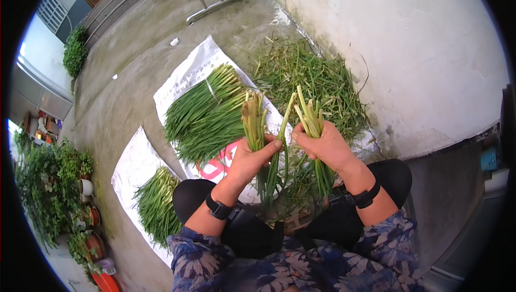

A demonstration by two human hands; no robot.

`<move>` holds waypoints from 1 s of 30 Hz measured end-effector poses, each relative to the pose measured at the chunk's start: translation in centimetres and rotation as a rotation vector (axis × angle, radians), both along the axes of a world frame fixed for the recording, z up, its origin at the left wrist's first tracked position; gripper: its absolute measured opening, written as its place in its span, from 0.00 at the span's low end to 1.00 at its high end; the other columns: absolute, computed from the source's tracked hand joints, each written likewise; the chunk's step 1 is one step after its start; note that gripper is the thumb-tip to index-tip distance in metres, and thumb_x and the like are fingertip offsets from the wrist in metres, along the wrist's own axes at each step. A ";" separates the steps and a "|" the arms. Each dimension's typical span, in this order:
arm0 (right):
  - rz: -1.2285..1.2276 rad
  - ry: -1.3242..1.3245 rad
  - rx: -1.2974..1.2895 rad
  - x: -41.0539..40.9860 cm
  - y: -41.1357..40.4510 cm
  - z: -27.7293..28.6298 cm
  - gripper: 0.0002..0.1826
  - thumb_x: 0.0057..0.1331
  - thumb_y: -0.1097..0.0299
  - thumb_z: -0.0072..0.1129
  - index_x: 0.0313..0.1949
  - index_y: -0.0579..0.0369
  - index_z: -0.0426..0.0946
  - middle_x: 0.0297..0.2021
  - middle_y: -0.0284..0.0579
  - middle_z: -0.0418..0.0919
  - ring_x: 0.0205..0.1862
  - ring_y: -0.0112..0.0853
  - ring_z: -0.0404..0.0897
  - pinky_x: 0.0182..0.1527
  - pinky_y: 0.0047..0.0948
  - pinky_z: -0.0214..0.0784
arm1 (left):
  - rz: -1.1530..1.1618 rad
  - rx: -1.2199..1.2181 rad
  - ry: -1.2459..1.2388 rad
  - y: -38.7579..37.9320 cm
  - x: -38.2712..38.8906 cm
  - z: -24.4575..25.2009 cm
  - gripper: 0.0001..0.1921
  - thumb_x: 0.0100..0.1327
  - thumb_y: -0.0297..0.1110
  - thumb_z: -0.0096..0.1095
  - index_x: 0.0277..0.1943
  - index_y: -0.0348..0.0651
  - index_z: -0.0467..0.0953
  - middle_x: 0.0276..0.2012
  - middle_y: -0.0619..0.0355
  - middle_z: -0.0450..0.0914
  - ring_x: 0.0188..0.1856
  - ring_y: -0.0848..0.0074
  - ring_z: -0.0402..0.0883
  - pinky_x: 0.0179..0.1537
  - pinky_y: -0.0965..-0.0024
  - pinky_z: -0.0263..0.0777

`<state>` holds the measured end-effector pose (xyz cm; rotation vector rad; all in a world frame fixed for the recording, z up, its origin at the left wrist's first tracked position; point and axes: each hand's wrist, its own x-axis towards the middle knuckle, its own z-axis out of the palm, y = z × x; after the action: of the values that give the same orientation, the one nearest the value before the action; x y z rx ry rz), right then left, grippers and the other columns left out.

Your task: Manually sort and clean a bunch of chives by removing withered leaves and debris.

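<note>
My left hand [250,159] grips an upright bunch of garlic chives [252,120] whose stem ends look brownish. A single separate stalk [285,116] stands pinched at its thumb, leaning towards the other hand. In my right hand [327,147] is a smaller bunch of chives [309,118] with paler, cleaner stem ends; the green leaves hang below the fist. The two hands are close together but apart. Just beyond the left hand, a large pile of chives [205,118] lies on a white woven sack [187,64] bearing print.
Loose leaves and trimmings [310,78] are heaped against the white wall [403,50]. A second white sack [129,171] carries another chive pile [159,207] at left. Potted plants [52,179] line the left side. A metal stand [215,8] rests on the concrete ahead.
</note>
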<state>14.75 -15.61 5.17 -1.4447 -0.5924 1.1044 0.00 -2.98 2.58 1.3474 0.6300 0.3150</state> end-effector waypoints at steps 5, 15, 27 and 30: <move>0.058 -0.176 0.018 -0.7 0.6 0.2 0.11 0.60 0.63 0.64 0.34 0.56 0.75 0.17 0.27 0.67 0.17 0.16 0.64 0.19 0.17 0.56 | -0.054 0.077 -0.043 0.0 -0.1 -0.3 0.08 0.59 0.32 0.67 0.35 0.36 0.80 0.25 0.68 0.76 0.25 0.89 0.69 0.27 0.82 0.62; 0.056 0.191 0.124 1.4 -0.8 0.9 0.08 0.59 0.70 0.62 0.31 0.55 0.71 0.16 0.31 0.68 0.13 0.19 0.64 0.18 0.21 0.54 | -0.027 0.131 -0.007 0.9 -0.4 -1.3 0.10 0.63 0.36 0.62 0.40 0.38 0.79 0.27 0.65 0.79 0.22 0.89 0.66 0.24 0.82 0.58; -0.320 -0.035 0.243 1.8 -0.4 0.3 0.09 0.63 0.66 0.61 0.36 0.56 0.72 0.23 0.38 0.76 0.15 0.17 0.65 0.16 0.17 0.54 | -0.263 -0.123 0.001 0.0 -0.4 -0.2 0.18 0.59 0.42 0.66 0.42 0.33 0.77 0.26 0.64 0.75 0.25 0.84 0.68 0.26 0.81 0.60; -0.288 -0.096 0.226 1.8 0.0 -0.1 0.08 0.63 0.67 0.60 0.34 0.57 0.74 0.23 0.37 0.76 0.15 0.16 0.65 0.17 0.17 0.54 | -0.219 -0.175 0.087 0.5 -0.1 -0.7 0.13 0.56 0.36 0.69 0.37 0.34 0.78 0.27 0.60 0.78 0.27 0.80 0.74 0.28 0.78 0.67</move>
<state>16.51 -15.64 5.10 -1.3415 -0.5382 0.7213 -0.07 -2.45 1.91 1.2524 0.5625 0.0235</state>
